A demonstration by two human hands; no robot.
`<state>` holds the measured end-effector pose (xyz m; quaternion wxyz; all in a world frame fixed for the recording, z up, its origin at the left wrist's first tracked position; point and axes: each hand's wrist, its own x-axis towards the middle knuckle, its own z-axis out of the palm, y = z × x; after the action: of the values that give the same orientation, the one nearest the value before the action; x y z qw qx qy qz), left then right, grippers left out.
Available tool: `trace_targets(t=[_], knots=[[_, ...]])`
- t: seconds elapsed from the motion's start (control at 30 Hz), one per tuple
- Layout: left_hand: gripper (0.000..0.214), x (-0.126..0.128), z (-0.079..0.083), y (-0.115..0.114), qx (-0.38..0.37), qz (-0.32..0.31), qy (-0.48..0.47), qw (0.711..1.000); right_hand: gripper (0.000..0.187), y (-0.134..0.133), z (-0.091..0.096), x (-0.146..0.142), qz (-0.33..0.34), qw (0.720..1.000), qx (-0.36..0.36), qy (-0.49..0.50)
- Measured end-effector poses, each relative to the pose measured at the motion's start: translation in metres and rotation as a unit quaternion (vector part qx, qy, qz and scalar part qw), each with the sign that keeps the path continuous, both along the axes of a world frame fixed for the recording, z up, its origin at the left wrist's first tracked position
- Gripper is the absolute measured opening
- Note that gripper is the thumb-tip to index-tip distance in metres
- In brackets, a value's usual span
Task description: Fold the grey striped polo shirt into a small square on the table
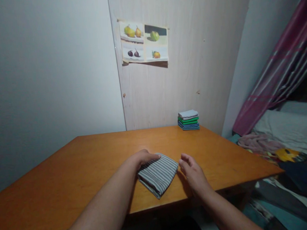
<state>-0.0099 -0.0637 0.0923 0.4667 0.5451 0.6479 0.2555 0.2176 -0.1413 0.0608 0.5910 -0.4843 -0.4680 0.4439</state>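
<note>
A folded cloth with grey and white stripes (pixel 160 173) is near the table's front edge, one corner pointing toward me. My left hand (pixel 144 158) grips its far left side, thumb on top and the other fingers hidden behind or under the fabric. Just off the right corner of the cloth is my right hand (pixel 194 171), fingers loosely bent and apart, nothing seen in it. Whether its fingertips brush the cloth I cannot tell.
The orange-brown wooden table (pixel 69 181) reaches back to the wall. At its back right corner stands a stack of folded cloths (pixel 188 120) in grey, green and blue. Beyond the right edge are a pink curtain (pixel 274 67) and heaped bedding (pixel 293 128).
</note>
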Motion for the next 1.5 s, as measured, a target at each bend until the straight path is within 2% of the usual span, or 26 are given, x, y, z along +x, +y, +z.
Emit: trace_targets(t=[0.1, 0.23, 0.43, 0.57, 0.7, 0.8, 0.9, 0.97, 1.13, 1.27, 1.33, 1.4, 1.5], knots=[[0.044, 0.006, 0.006, 0.0, -0.035, -0.021, 0.011, 0.999, 0.059, -0.013, -0.012, 0.005, 0.022, 1.0, -0.017, 0.008], [0.041, 0.009, 0.01, -0.002, -0.067, -0.04, -0.007, 0.997, 0.064, -0.018, -0.018, -0.003, 0.04, 0.999, 0.004, 0.002], [0.04, 0.014, 0.016, -0.006, -0.069, -0.095, -0.116, 0.986, 0.07, -0.014, -0.025, -0.01, 0.065, 0.998, 0.013, -0.015], [0.038, 0.017, 0.027, -0.017, -0.052, -0.148, -0.187, 0.97, 0.085, -0.013, -0.031, -0.013, 0.046, 0.999, 0.003, 0.021], [0.039, 0.015, 0.044, -0.036, -0.011, -0.191, -0.254, 0.948, 0.099, -0.017, -0.021, -0.017, 0.033, 0.995, 0.002, 0.097], [0.044, 0.012, 0.053, -0.046, 0.02, -0.201, -0.318, 0.926, 0.09, -0.026, -0.005, -0.018, 0.107, 0.982, 0.023, 0.154], [0.044, 0.013, 0.056, -0.049, 0.023, -0.186, -0.358, 0.915, 0.069, -0.036, 0.011, -0.019, 0.235, 0.949, 0.043, 0.205], [0.043, 0.016, 0.055, -0.047, 0.018, -0.171, -0.383, 0.908, 0.059, -0.04, 0.017, -0.02, 0.269, 0.937, 0.052, 0.216], [0.046, 0.036, 0.048, -0.038, -0.028, -0.091, -0.424, 0.901, 0.047, -0.036, 0.017, -0.017, 0.202, 0.955, 0.071, 0.205], [0.051, 0.056, 0.043, -0.031, -0.056, -0.047, -0.415, 0.907, 0.033, -0.018, 0.021, 0.003, 0.18, 0.961, 0.029, 0.208], [0.053, 0.065, 0.039, -0.024, -0.029, -0.054, -0.413, 0.908, 0.029, -0.004, 0.029, 0.021, 0.175, 0.961, 0.004, 0.215], [0.057, 0.074, 0.033, -0.012, 0.028, -0.043, -0.382, 0.923, 0.024, 0.013, 0.04, 0.043, 0.173, 0.961, 0.001, 0.218], [0.061, 0.087, 0.013, 0.011, 0.146, 0.032, -0.263, 0.953, 0.017, 0.047, 0.062, 0.08, 0.165, 0.964, 0.02, 0.206]])
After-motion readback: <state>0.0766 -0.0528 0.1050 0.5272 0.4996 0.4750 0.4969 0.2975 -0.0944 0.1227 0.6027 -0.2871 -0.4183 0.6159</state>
